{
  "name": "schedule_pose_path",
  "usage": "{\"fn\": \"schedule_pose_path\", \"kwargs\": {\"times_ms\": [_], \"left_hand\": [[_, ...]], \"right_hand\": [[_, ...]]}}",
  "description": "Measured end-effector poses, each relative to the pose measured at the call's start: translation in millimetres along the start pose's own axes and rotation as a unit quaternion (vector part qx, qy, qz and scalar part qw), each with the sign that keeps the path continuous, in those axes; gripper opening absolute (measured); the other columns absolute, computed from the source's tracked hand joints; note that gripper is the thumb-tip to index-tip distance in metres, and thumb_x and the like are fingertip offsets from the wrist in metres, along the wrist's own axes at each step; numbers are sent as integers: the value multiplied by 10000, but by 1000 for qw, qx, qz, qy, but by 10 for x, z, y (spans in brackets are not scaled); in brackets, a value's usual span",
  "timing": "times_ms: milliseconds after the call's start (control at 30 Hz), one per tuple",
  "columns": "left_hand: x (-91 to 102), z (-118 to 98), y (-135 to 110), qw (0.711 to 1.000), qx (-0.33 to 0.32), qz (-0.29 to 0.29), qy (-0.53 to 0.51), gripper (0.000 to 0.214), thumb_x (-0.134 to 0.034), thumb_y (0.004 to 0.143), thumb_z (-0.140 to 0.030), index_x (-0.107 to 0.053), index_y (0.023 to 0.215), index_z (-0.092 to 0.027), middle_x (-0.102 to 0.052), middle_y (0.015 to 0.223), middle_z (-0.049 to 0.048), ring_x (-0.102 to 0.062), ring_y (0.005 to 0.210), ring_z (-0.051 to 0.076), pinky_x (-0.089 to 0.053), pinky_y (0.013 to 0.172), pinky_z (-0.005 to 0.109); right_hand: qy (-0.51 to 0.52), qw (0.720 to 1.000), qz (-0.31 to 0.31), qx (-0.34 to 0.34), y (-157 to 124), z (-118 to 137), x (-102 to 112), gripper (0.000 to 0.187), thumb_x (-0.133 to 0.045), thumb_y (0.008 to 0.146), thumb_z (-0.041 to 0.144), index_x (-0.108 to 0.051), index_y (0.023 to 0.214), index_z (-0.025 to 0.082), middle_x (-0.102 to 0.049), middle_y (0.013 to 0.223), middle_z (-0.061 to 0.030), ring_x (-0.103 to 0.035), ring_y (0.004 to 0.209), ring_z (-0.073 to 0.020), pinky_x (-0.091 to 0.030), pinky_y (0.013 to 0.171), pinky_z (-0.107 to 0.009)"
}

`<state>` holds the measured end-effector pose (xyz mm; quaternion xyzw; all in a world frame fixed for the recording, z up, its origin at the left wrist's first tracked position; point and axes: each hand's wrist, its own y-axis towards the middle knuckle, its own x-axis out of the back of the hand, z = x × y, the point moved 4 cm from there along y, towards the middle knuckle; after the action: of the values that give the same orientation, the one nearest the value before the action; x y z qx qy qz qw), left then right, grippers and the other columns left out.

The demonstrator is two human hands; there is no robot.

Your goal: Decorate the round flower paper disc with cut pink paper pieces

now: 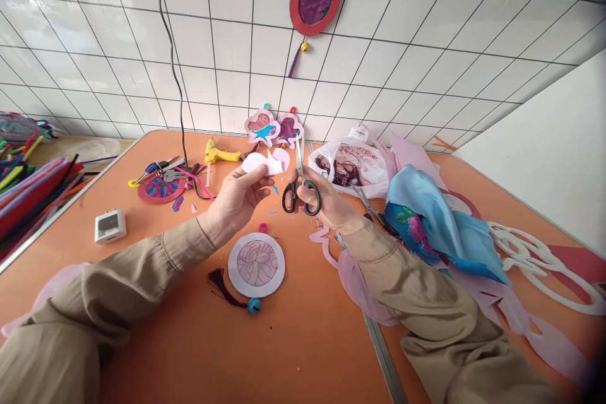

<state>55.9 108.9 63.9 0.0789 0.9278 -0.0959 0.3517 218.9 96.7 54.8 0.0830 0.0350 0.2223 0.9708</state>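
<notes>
My left hand (239,197) is raised over the orange table (189,341) and pinches a pale pink cut-out paper shape (265,163). My right hand (329,205) grips black-handled scissors (301,192), blades pointing up beside the paper's right edge. Below my hands lies a round white disc with a pink flower drawing (256,264). A dark purple tassel with a blue bead (231,292) lies next to it.
A yellow glue gun (218,153), keys (163,169), a round pink ornament (161,189) and a white device (110,226) lie to the left. Coloured pipe cleaners (28,192) fill the far left. Blue fabric (435,221), a plastic bag (353,167) and white cut-outs (534,262) lie to the right.
</notes>
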Motion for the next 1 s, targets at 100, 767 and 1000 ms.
{"fn": "schedule_pose_path", "kwargs": {"times_ms": [100,767,1000], "left_hand": [[-7,-91,7,1000,-24,-2,-2,45,-711,823,-70,-695,804,-107,-679,698,5,-649,568,76,-497,491,158],[-9,-102,-50,996,-70,4,60,235,-881,645,-209,-702,769,-120,-685,708,4,-642,618,95,-525,601,222],[-31,-112,-90,995,-83,-6,63,307,-905,599,-259,-695,772,-117,-668,695,8,-625,617,110,-552,613,263]], "right_hand": [[-5,1000,13,-10,-4,22,-51,447,-828,773,414,-473,983,241,-704,783,2,-658,733,-159,-503,729,-313],[-137,990,-3,34,-69,-49,-282,460,-666,852,588,-559,1118,228,-629,1005,-65,-607,953,-211,-455,861,-370],[-121,992,-14,41,-80,-89,-308,588,-622,818,741,-600,1065,208,-557,865,-21,-522,781,-171,-425,743,-325]]}}
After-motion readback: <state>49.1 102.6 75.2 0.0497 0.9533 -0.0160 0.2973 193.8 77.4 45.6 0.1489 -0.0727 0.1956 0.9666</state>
